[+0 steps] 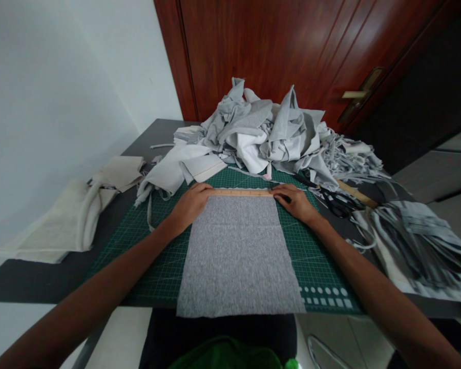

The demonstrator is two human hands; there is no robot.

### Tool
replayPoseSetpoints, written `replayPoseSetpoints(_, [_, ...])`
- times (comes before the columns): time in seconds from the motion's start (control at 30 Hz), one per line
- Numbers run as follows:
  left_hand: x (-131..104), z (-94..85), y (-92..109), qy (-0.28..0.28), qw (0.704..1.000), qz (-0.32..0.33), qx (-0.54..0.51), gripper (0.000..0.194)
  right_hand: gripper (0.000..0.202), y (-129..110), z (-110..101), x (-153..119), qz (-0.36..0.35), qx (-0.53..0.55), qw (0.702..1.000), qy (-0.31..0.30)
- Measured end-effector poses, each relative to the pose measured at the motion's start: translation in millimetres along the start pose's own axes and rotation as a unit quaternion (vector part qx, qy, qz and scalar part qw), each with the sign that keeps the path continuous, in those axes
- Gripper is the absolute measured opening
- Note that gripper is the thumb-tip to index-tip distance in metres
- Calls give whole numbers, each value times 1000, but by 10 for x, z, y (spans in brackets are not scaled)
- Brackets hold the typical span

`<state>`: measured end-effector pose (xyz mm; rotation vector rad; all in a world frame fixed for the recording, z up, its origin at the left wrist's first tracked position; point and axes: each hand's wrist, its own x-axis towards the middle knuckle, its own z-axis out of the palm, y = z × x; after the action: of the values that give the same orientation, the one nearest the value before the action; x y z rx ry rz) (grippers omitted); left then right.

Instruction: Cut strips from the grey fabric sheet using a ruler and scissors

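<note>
A grey fabric piece (240, 256) lies flat on the green cutting mat (157, 271), its near edge reaching past the table's front edge. Along its far edge runs a thin wooden ruler (241, 192). My left hand (192, 205) grips the ruler's left end at the fabric's corner, fingers closed. At the right end my right hand (295, 202) has its fingers bent together on the ruler; a small dark object, too small to name, shows by the fingers.
Behind the mat rises a heap of grey and white fabric scraps (253, 128). Folded cream cloth (57, 220) lies at left. Black scissors (340, 204), a wooden strip (356, 195) and striped fabric strips (426, 241) are on the right. A wooden door (272, 46) stands beyond.
</note>
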<state>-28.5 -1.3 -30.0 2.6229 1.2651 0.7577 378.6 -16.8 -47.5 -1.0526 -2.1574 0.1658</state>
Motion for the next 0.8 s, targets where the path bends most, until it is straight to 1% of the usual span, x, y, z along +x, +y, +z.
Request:
replayPoseSetpoints(0.17, [9, -37, 58, -8, 1000, 5, 4, 43, 20, 7, 9, 3, -5, 1, 1000, 7])
replayPoseSetpoints(0.4, [35, -41, 10, -14, 1000, 17, -9, 43, 21, 34, 12, 15, -15, -4, 1000, -6])
replayPoseSetpoints(0.5, [46, -49, 19, -18, 1000, 18, 0, 41, 22, 12, 2, 11, -23, -36, 999, -8])
replayPoseSetpoints(0.67, [46, -44, 70, -15, 1000, 12, 6, 41, 24, -66, -19, -4, -20, -128, 992, -6])
replayPoseSetpoints(0.8, [32, -32, 118, -14, 1000, 6, 18, 39, 26, -84, -20, -20, -18, -144, 989, -9])
